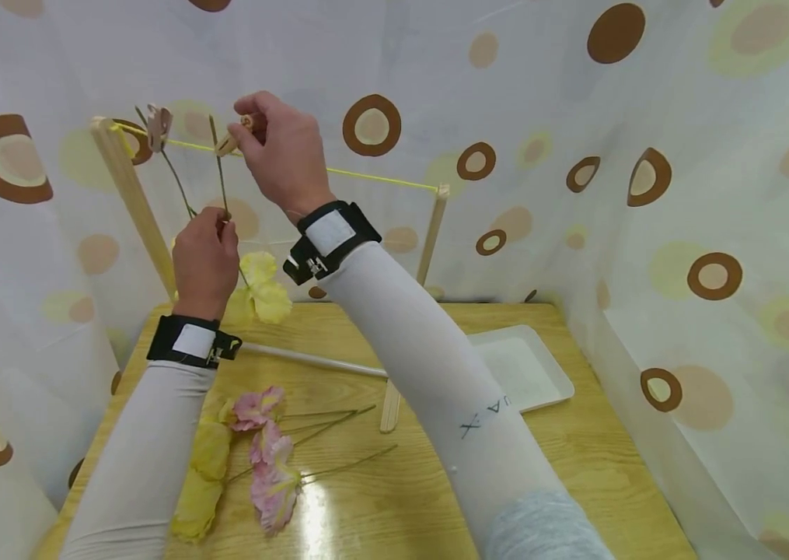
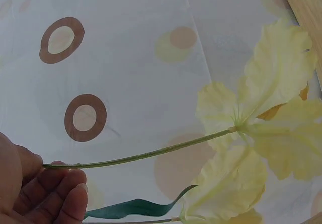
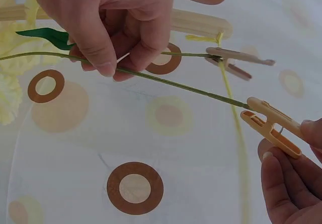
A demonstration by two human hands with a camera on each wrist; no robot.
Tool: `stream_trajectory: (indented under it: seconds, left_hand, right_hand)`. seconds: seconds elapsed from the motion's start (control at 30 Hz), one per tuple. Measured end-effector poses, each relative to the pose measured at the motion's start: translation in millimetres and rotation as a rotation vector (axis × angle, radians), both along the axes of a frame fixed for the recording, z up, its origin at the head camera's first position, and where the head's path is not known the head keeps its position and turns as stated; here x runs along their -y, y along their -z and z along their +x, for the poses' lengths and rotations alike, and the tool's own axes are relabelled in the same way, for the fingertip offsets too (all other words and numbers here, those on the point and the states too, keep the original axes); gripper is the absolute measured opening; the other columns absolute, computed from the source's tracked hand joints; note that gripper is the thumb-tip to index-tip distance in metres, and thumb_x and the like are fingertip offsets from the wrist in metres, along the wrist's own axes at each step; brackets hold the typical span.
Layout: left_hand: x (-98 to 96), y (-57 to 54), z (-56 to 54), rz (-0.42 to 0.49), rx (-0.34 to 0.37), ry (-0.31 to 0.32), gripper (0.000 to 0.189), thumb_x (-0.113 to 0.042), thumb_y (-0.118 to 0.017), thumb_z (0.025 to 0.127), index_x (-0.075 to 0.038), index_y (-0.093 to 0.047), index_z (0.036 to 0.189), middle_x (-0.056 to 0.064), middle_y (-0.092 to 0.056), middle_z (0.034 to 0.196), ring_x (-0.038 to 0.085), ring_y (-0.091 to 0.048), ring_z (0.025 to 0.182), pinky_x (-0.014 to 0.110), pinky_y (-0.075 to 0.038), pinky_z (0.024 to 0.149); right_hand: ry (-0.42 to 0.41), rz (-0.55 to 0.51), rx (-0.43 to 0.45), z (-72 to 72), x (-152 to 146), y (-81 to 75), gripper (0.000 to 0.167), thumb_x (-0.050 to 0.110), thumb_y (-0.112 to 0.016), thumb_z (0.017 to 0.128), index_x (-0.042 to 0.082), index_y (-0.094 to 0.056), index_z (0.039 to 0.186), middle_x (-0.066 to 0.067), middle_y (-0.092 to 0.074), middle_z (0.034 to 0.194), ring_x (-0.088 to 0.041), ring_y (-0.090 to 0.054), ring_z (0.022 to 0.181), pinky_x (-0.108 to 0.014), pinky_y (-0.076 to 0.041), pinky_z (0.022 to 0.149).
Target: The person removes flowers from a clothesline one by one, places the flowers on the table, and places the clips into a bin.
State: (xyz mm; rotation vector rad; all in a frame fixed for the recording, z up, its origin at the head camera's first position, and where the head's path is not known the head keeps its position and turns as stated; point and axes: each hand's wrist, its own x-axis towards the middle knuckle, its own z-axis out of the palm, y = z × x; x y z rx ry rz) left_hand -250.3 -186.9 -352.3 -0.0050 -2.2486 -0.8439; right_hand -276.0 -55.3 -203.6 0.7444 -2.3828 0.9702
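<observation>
In the head view my left hand (image 1: 205,260) pinches the green stem (image 3: 191,89) of a yellow artificial flower (image 2: 279,68), holding it upright with the bloom hanging below. My right hand (image 1: 285,152) grips a tan clothespin (image 3: 274,114) by its handles. Its nose is right at the stem's upper end, close to the yellow line (image 1: 380,179). Further left on the line, a pale pinkish clothespin (image 1: 158,124) clips the stem of another yellow flower (image 2: 221,194). That one has a dark green leaf (image 2: 136,209).
Wooden posts (image 1: 131,194) hold the line at both ends. On the wooden table lie pink flowers (image 1: 271,474) and yellow flowers (image 1: 201,474), partly behind my left sleeve. A white rod (image 1: 324,360) crosses the table's back, and a white tray (image 1: 541,365) sits at the right.
</observation>
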Motion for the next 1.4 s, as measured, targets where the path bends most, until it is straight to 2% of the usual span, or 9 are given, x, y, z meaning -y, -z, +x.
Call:
stream_trajectory:
  seconds: [0.27, 0.47, 0.67, 0.83, 0.97, 1.07, 1.13, 1.27, 1.4]
  left_hand:
    - [-0.9, 6.7, 11.0, -0.049, -0.036, 0.037, 0.028, -0.014, -0.050, 0.105, 0.007, -0.064, 0.117, 0.026, -0.065, 0.106, 0.041, -0.064, 0.094, 0.053, -0.054, 0.082]
    - [1.2, 19.6, 21.0, -0.119, -0.130, 0.070, 0.023, -0.008, -0.055, 0.102, 0.007, -0.067, 0.115, 0.025, -0.064, 0.100, 0.041, -0.062, 0.090, 0.053, -0.053, 0.080]
    - [0.4, 49.7, 38.2, -0.225, -0.257, 0.149, 0.018, -0.005, -0.063, 0.097, 0.003, -0.073, 0.111, 0.021, -0.061, 0.086, 0.039, -0.057, 0.075, 0.051, -0.048, 0.072]
    - [4.1, 81.0, 55.3, -0.326, -0.285, 0.214, 0.016, 0.000, -0.070, 0.090, -0.001, -0.078, 0.104, 0.016, -0.060, 0.079, 0.034, -0.055, 0.066, 0.047, -0.046, 0.063]
    - [9.8, 110.2, 70.0, -0.432, -0.198, 0.263, 0.018, 0.001, -0.076, 0.084, -0.003, -0.078, 0.102, 0.013, -0.060, 0.080, 0.033, -0.055, 0.068, 0.044, -0.046, 0.063]
    - [12.6, 135.4, 80.7, -0.510, -0.107, 0.311, 0.021, 0.003, -0.079, 0.080, -0.004, -0.078, 0.100, 0.012, -0.059, 0.080, 0.031, -0.054, 0.070, 0.041, -0.047, 0.063]
    - [12.9, 151.5, 85.7, -0.547, -0.032, 0.349, 0.021, 0.003, -0.079, 0.081, -0.005, -0.078, 0.099, 0.009, -0.057, 0.078, 0.027, -0.053, 0.069, 0.038, -0.047, 0.062]
    - [11.8, 176.1, 91.0, -0.599, 0.140, 0.412, 0.018, 0.002, -0.077, 0.083, -0.007, -0.078, 0.099, 0.004, -0.056, 0.077, 0.021, -0.054, 0.067, 0.033, -0.049, 0.061]
    - [9.8, 187.4, 93.2, -0.576, 0.300, 0.445, 0.023, 0.008, -0.072, 0.084, -0.009, -0.078, 0.098, 0.002, -0.055, 0.078, 0.019, -0.056, 0.069, 0.034, -0.052, 0.062]
  right_hand:
    - [-0.018, -0.232, -0.017, 15.6, -35, -25.1, 0.017, 0.016, -0.066, 0.098, 0.008, -0.063, 0.113, -0.003, -0.071, 0.094, -0.008, -0.066, 0.080, -0.015, -0.050, 0.070]
    - [-0.073, -0.409, -0.103, 33.1, -74, -42.3, 0.017, 0.008, -0.068, 0.095, 0.006, -0.052, 0.093, -0.008, -0.072, 0.091, -0.012, -0.065, 0.073, -0.020, -0.048, 0.067]
    - [-0.134, -0.681, -0.178, 48.3, -136, -39.7, 0.027, -0.005, -0.069, 0.089, 0.009, -0.047, 0.082, -0.016, -0.073, 0.090, -0.018, -0.069, 0.072, -0.024, -0.055, 0.067]
    - [-0.015, -0.795, -0.199, 57.8, -202, -25.9, 0.024, -0.004, -0.069, 0.089, 0.006, -0.049, 0.081, -0.019, -0.073, 0.092, -0.021, -0.067, 0.069, -0.022, -0.054, 0.066]
    - [0.213, -0.646, -0.190, 47.5, -258, 9.2, 0.016, 0.008, -0.068, 0.093, 0.006, -0.053, 0.089, -0.010, -0.072, 0.095, -0.014, -0.068, 0.074, -0.020, -0.054, 0.073]
    - [0.407, -0.403, -0.124, 38.2, -297, 50.7, 0.017, 0.019, -0.064, 0.096, 0.006, -0.053, 0.094, -0.006, -0.069, 0.094, -0.009, -0.065, 0.076, -0.017, -0.051, 0.073]
    - [0.491, -0.238, -0.050, 35.1, -318, 82.9, 0.019, 0.022, -0.061, 0.096, 0.005, -0.053, 0.097, -0.009, -0.069, 0.093, -0.013, -0.064, 0.078, -0.021, -0.049, 0.070]
    - [0.513, -0.006, 0.123, 34.7, -351, 154.2, 0.019, 0.018, -0.060, 0.096, 0.001, -0.052, 0.100, -0.019, -0.069, 0.092, -0.029, -0.064, 0.079, -0.036, -0.047, 0.069]
    - [0.485, 0.104, 0.288, 39.5, -373, 225.7, 0.015, 0.012, -0.061, 0.094, 0.001, -0.053, 0.100, -0.021, -0.067, 0.087, -0.033, -0.062, 0.071, -0.040, -0.046, 0.063]
